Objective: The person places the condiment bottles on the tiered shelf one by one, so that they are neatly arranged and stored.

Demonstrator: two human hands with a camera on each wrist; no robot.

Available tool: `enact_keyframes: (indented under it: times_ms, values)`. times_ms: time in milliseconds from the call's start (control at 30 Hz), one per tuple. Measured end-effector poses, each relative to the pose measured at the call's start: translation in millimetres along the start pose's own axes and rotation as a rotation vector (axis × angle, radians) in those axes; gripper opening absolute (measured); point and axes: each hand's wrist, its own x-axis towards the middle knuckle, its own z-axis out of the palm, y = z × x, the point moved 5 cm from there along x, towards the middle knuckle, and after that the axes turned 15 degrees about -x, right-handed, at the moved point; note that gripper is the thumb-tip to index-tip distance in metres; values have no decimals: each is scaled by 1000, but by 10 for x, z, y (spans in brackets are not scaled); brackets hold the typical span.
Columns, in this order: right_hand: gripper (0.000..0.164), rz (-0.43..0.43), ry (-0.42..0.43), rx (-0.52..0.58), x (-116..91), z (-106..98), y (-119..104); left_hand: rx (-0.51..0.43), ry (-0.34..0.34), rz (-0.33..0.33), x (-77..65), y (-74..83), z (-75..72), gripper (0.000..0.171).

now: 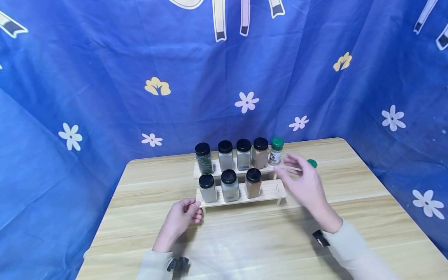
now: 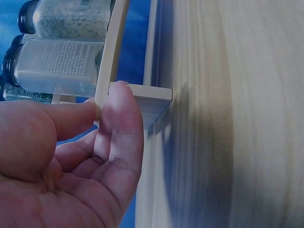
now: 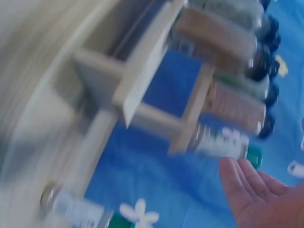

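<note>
My left hand (image 1: 182, 219) pinches the front left end of a light wooden shelf (image 1: 273, 190), thumb on top and fingers below, as the left wrist view shows. Three black-lidded spice jars (image 1: 230, 190) stand on that shelf. Behind it, several more black-lidded jars (image 1: 244, 158) stand on a back wooden shelf (image 1: 216, 168). A green-capped spice bottle (image 1: 275, 154) stands at its right end. My right hand (image 1: 306, 186), blurred, is just right of this bottle. In the right wrist view its fingers (image 3: 231, 178) are extended and hold nothing.
A second green-capped bottle (image 3: 78, 209) stands on the table right of the shelves, mostly behind my right hand in the head view. The wood-grain table (image 1: 150, 186) meets a blue patterned curtain (image 1: 196, 97) at its back and sides.
</note>
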Motion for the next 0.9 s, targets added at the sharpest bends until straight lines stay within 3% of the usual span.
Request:
enact_keyframes:
  times_ms: [200, 367, 633, 900]
  values:
    - [66, 80, 82, -62, 111, -327, 282, -8, -4, 1, 24, -7, -1, 35]
    - [69, 92, 90, -172, 172, -420, 542, -6, -8, 1, 23, -12, -1, 35]
    - [81, 105, 20, -292, 189, -248, 992, -3, 0, 7, -26, -13, -5, 34]
    - [83, 174, -70, -255, 170, -43, 1280, 10, 18, 45, -18, -1, -2, 37]
